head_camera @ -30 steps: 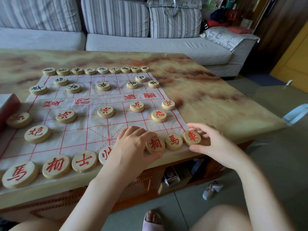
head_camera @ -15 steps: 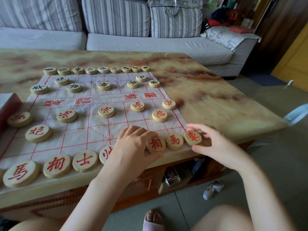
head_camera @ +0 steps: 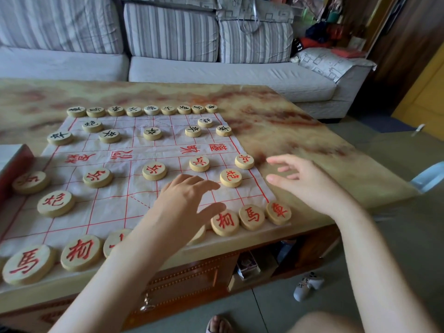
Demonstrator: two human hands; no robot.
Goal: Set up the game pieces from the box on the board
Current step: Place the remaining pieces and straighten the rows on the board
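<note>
A white cloth board (head_camera: 115, 195) with red grid lines lies on the marbled table (head_camera: 300, 140). Round wooden discs with black characters (head_camera: 152, 133) fill the far rows; discs with red characters (head_camera: 154, 171) fill the near rows. Three red discs (head_camera: 251, 217) line the near right corner. My left hand (head_camera: 185, 200) hovers over the near middle of the board, fingers spread, holding nothing; it hides part of the near row. My right hand (head_camera: 305, 181) floats open beyond the board's right edge, above the table.
A red-sided box (head_camera: 14, 164) sits at the left edge beside the board. A striped grey sofa (head_camera: 216, 68) stands behind the table. The table's near edge runs just under the closest discs. A small white object (head_camera: 307, 284) lies on the floor.
Both hands have lifted off the three discs at the near right corner and opened. The right hand moved up and away to the right; the left rose toward the board's middle.
</note>
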